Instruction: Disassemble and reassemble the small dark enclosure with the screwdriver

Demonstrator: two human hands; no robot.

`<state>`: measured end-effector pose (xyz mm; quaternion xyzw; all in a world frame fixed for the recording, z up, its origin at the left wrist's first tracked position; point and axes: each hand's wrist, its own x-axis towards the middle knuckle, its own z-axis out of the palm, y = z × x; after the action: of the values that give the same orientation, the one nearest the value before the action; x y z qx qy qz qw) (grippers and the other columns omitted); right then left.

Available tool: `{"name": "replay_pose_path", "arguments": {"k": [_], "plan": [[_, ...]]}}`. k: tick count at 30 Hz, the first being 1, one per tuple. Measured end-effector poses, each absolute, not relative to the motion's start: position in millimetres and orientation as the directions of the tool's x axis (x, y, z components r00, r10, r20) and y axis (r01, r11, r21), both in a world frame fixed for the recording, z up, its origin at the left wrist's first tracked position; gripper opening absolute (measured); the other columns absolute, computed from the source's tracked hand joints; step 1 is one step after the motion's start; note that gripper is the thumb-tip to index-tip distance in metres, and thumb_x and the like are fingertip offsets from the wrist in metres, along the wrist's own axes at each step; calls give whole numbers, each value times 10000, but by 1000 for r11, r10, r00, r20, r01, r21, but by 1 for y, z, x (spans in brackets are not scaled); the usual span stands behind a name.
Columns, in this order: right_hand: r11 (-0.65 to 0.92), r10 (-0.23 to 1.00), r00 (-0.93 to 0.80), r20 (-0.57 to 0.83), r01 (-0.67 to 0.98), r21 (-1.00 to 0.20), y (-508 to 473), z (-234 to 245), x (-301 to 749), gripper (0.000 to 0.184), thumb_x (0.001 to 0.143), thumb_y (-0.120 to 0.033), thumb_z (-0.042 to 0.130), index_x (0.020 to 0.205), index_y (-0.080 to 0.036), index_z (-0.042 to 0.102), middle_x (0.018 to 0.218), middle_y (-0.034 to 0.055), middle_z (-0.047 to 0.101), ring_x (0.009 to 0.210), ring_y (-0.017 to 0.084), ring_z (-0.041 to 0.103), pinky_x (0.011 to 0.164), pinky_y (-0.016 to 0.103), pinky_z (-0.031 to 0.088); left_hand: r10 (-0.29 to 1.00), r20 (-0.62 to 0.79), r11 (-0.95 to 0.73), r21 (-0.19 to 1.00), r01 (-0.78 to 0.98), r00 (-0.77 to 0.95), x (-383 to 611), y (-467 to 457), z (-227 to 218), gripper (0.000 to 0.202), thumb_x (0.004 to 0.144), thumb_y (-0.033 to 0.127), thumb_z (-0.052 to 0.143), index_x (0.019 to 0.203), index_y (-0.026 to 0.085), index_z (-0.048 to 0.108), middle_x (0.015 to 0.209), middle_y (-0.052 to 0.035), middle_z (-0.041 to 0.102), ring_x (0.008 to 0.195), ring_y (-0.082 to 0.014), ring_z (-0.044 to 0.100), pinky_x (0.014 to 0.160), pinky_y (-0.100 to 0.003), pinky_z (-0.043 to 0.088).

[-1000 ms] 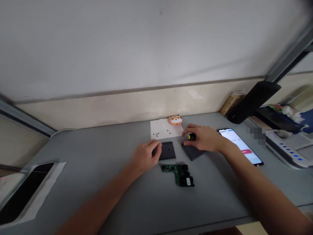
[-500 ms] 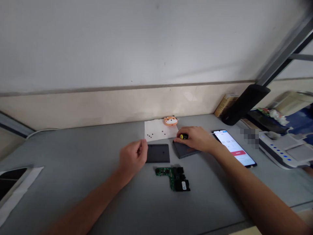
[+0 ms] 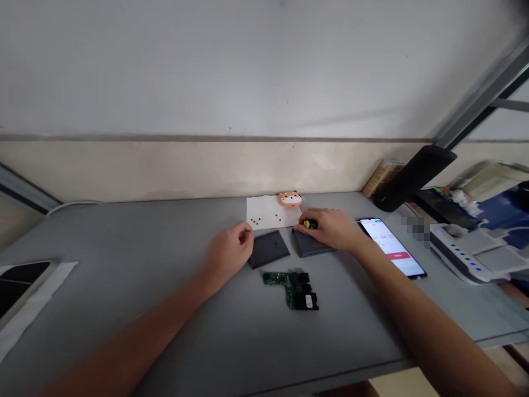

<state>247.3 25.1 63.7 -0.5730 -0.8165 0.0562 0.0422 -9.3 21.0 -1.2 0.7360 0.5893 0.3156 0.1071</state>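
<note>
My left hand (image 3: 231,248) is closed at the left edge of a flat dark cover (image 3: 269,249), which lies at a slant on the desk. In my right hand (image 3: 330,227) a screwdriver (image 3: 311,224) with a yellow and black handle is tucked, its thin shaft pointing right. The fingertips of that hand rest on the far edge of a dark casing half (image 3: 309,246). Nearer to me lies a green circuit board (image 3: 289,284) with black connectors. Several tiny dark screws (image 3: 256,221) sit on a white paper sheet (image 3: 266,207) behind the cover.
An orange animal-faced case (image 3: 290,199) stands on the paper's back corner. To the right lie a lit phone (image 3: 392,248) and a white power strip (image 3: 467,259). A black cylinder (image 3: 415,179) leans by a book (image 3: 380,176). A dark-screened device (image 3: 20,286) is at far left.
The cover under my left hand has turned, its right side now tilted up and away. My right hand still holds the screwdriver at the casing. The view has shifted slightly.
</note>
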Motion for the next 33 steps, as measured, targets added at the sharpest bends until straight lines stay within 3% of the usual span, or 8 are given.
{"name": "replay_pose_path", "arguments": {"k": [5,9,11,17,33], "plan": [[357,934,-355,39,928,-106,25,59,245,337,1018,-481,490,1016,-254,739,1023,52,781,859,238,704,667,315,381,923,367,-309,542,782,111,-10,23,-2,204,877,174,503,824,226,694,667,-5,685,570,-175,580,531,-262,333],[333,941,-324,94,937,-108,25,56,246,359,1026,-469,468,1086,-257,752,1105,60,790,940,266,727,725,333,429,879,463,-401,586,704,115,-9,27,-2,229,905,170,477,846,224,692,927,-57,759,911,-228,691,769,-313,519],[308,948,-294,121,945,-114,26,56,248,376,1021,-479,469,1104,-257,760,1118,66,793,971,280,732,742,342,446,871,476,-423,608,672,119,-9,28,-3,253,927,184,461,879,223,707,949,-63,760,973,-238,691,864,-350,543],[268,962,-259,88,957,-111,29,54,253,390,1000,-506,479,1087,-284,787,975,64,814,882,277,740,709,346,464,889,440,-402,616,677,127,-10,30,-3,285,965,205,453,934,218,736,925,-59,759,948,-237,710,910,-379,564],[189,981,-187,48,982,-27,26,60,244,420,1006,-494,437,1116,-293,789,960,73,815,841,282,744,656,344,453,858,486,-439,523,731,168,-10,31,-10,251,946,177,478,967,231,722,964,-67,774,1006,-254,695,917,-407,554]]}}
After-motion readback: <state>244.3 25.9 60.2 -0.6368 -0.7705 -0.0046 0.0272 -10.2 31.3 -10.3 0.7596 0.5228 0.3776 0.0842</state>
